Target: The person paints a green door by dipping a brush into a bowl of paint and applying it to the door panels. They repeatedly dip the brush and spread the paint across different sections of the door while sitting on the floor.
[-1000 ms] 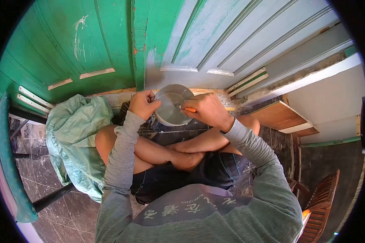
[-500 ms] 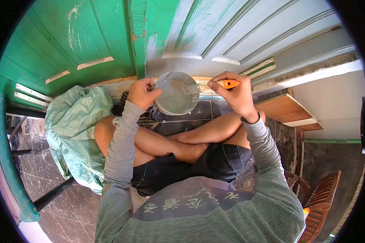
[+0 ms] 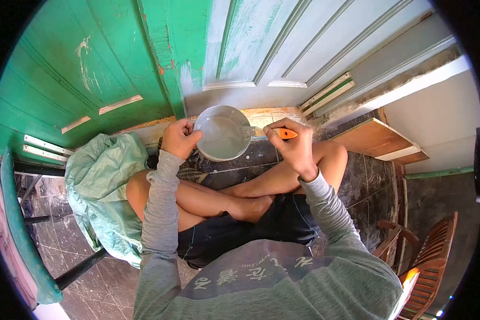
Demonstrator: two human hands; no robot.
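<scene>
My left hand [image 3: 179,138] grips the rim of a round paint container [image 3: 222,154] on its left side, thumb over the edge. Pale grey paint [image 3: 218,133] lies inside it. In my right hand [image 3: 295,144] is a paintbrush [image 3: 287,133] with an orange handle, fingers closed around it. The brush points left, its bristles at the container's right rim. In front stands a door panel [image 3: 240,98] coated mostly light grey, with green showing through in streaks. To its left is a green door [image 3: 112,64].
A crumpled pale green sheet [image 3: 106,176] lies by my left knee. A teal-edged piece of furniture [image 3: 29,229] with dark legs stands at far left. A wooden board [image 3: 376,138] leans at right, and a slatted wooden chair [image 3: 429,261] stands behind it.
My right hand has moved down and left, and the brush now meets the container's rim more visibly. The container sits slightly lower and further left in view, with my left hand still gripping it.
</scene>
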